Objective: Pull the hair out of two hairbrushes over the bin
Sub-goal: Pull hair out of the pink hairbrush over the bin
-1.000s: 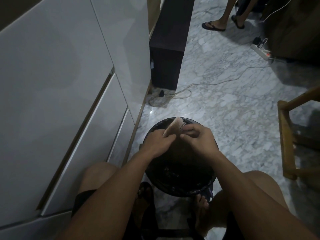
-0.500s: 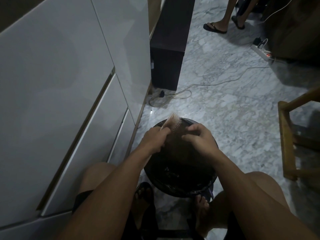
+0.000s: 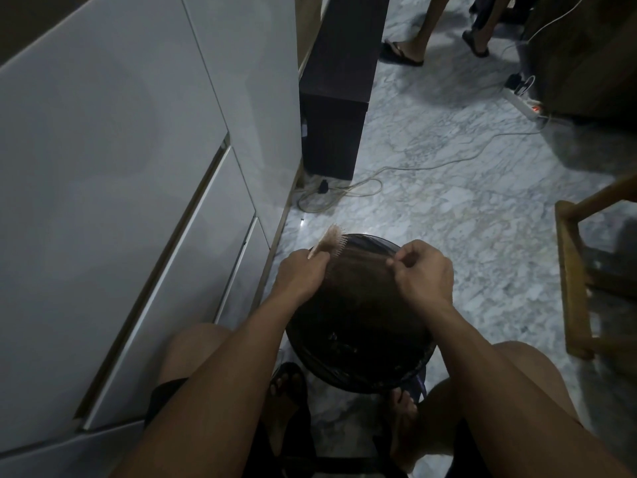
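My left hand [image 3: 301,276] grips a pale wooden hairbrush [image 3: 331,240] by its handle, bristles turned right, over the far left rim of the round black bin [image 3: 358,370]. My right hand [image 3: 422,274] is pinched shut over the bin's right side, apart from the brush. Faint strands of hair [image 3: 362,257] stretch between the bristles and the pinched fingers. The bin stands on the floor between my knees, lined with a dark bag, with dark clumps at the bottom. A second hairbrush is not in view.
White cabinet fronts [image 3: 138,201] rise on the left. A dark speaker-like box [image 3: 336,115] and loose cables [image 3: 344,191] lie beyond the bin. A wooden chair frame [image 3: 575,288] stands right. Another person's feet [image 3: 406,53] and a power strip [image 3: 524,101] are far back.
My hands have drawn apart: the right hand moved right away from the brush, pulling hair out, while the left hand shifted the brush left.
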A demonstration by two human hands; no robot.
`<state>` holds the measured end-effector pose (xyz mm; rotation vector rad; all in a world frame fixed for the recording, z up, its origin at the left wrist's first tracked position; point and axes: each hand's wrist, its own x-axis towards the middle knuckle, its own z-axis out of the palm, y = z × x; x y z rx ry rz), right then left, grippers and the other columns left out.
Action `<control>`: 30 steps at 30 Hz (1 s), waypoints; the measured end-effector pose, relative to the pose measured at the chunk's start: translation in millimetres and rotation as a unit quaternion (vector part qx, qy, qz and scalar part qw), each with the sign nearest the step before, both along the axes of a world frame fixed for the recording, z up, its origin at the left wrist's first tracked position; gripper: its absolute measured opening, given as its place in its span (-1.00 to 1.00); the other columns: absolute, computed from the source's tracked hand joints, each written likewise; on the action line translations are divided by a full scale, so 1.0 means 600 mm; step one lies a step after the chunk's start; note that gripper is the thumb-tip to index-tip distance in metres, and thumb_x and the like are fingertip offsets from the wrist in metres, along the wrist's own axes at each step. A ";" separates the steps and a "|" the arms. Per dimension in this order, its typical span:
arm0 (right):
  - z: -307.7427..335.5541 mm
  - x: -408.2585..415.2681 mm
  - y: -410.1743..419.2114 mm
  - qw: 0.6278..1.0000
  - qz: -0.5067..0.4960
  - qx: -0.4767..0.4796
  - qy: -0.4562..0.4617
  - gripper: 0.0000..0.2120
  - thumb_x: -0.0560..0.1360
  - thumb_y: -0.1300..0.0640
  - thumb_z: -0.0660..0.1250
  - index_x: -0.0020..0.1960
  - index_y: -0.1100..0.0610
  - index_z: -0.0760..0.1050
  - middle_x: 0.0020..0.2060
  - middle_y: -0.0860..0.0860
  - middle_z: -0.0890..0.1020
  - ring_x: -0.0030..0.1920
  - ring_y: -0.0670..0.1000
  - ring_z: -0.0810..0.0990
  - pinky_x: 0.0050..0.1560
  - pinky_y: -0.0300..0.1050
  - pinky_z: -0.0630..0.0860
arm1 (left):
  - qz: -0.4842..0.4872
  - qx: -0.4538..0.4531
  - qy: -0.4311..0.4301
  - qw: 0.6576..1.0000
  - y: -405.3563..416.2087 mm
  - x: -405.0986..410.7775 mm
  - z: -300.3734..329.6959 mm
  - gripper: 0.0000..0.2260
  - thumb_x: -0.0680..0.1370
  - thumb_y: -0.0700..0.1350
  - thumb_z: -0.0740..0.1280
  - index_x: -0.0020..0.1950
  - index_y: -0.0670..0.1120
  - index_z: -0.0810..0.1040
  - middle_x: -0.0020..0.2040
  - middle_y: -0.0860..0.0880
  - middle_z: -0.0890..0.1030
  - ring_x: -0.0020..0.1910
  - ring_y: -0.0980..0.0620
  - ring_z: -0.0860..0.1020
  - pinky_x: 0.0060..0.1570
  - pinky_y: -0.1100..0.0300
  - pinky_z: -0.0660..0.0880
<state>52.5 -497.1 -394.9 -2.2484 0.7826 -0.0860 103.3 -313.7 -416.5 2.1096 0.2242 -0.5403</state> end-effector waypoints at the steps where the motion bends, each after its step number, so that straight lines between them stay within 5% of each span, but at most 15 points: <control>1: 0.002 -0.001 0.000 1.000 -0.007 -0.011 0.002 -0.90 0.44 0.12 0.43 -0.22 0.03 0.54 -0.32 -0.06 0.62 -0.22 0.02 0.59 -0.17 -0.12 0.47 | 0.000 0.003 -0.006 1.000 -0.001 0.000 -0.001 -0.74 0.53 0.07 0.25 -0.21 -0.09 0.51 -0.18 -0.15 0.59 -0.12 -0.21 0.59 -0.21 0.09 0.41; 5: -0.005 0.000 0.000 0.999 0.003 0.027 0.044 -0.87 0.39 0.24 0.37 -0.18 0.02 0.50 -0.27 -0.03 0.61 -0.19 0.05 0.60 -0.18 -0.14 0.48 | -0.013 -0.030 -0.004 0.999 -0.007 -0.005 -0.002 -0.76 0.53 0.04 0.27 -0.27 -0.05 0.50 -0.33 -0.04 0.51 -0.21 -0.15 0.55 -0.25 0.10 0.40; 9: 0.006 -0.005 0.017 0.972 0.052 0.225 0.042 -0.67 0.35 0.33 0.43 0.07 0.19 0.46 -0.19 -0.01 0.58 -0.24 -0.07 0.55 -0.33 -0.30 0.47 | -0.077 -0.043 0.020 0.996 -0.014 -0.016 0.002 -0.78 0.55 0.05 0.24 -0.18 -0.05 0.53 -0.26 -0.04 0.53 -0.23 -0.10 0.53 -0.25 0.07 0.43; 13: -0.001 -0.011 0.034 0.953 0.116 0.276 0.055 -0.57 0.36 0.28 0.52 0.11 0.21 0.37 -0.16 0.04 0.64 -0.21 -0.08 0.60 -0.31 -0.36 0.50 | -0.089 -0.078 0.038 0.992 -0.018 -0.022 0.003 -0.67 0.40 0.17 0.24 -0.09 -0.07 0.56 -0.15 -0.09 0.58 -0.23 -0.07 0.54 -0.32 0.13 0.45; 16: -0.018 -0.010 0.031 0.966 0.137 0.215 0.047 -0.72 0.36 0.25 0.53 -0.02 0.14 0.49 -0.23 0.11 0.67 -0.22 0.04 0.66 -0.17 -0.12 0.61 | -0.094 -0.039 0.000 0.995 -0.015 -0.025 -0.005 -0.59 0.47 0.29 0.26 -0.07 -0.04 0.61 -0.13 -0.04 0.64 -0.14 -0.07 0.60 -0.16 0.01 0.55; 19: -0.021 -0.005 0.019 0.976 0.137 0.164 0.048 -0.92 0.37 0.15 0.53 -0.26 0.07 0.64 -0.31 0.03 0.71 -0.21 0.07 0.70 -0.04 0.08 0.64 | -0.085 0.016 -0.034 0.996 -0.009 -0.019 -0.008 -0.56 0.54 0.29 0.19 -0.27 -0.03 0.55 -0.25 -0.04 0.59 -0.14 -0.11 0.61 -0.21 0.08 0.46; 22: -0.017 -0.001 0.012 0.988 0.099 0.109 0.043 -0.87 0.37 0.09 0.53 -0.31 0.08 0.65 -0.34 0.00 0.70 -0.23 0.03 0.69 -0.05 0.06 0.64 | -0.064 0.050 -0.047 0.996 -0.005 -0.012 -0.008 -0.52 0.55 0.28 0.17 -0.39 -0.04 0.46 -0.27 -0.09 0.56 -0.15 -0.17 0.59 -0.22 0.10 0.38; 30: -0.007 0.004 -0.006 0.998 0.039 0.007 0.053 -0.90 0.41 0.02 0.47 -0.22 0.03 0.66 -0.25 -0.02 0.69 -0.14 0.01 0.63 -0.07 -0.07 0.57 | -0.038 0.089 -0.048 0.994 -0.009 -0.007 -0.016 -0.50 0.54 0.31 0.14 -0.34 -0.06 0.49 -0.10 -0.18 0.63 -0.09 -0.19 0.57 -0.16 0.08 0.38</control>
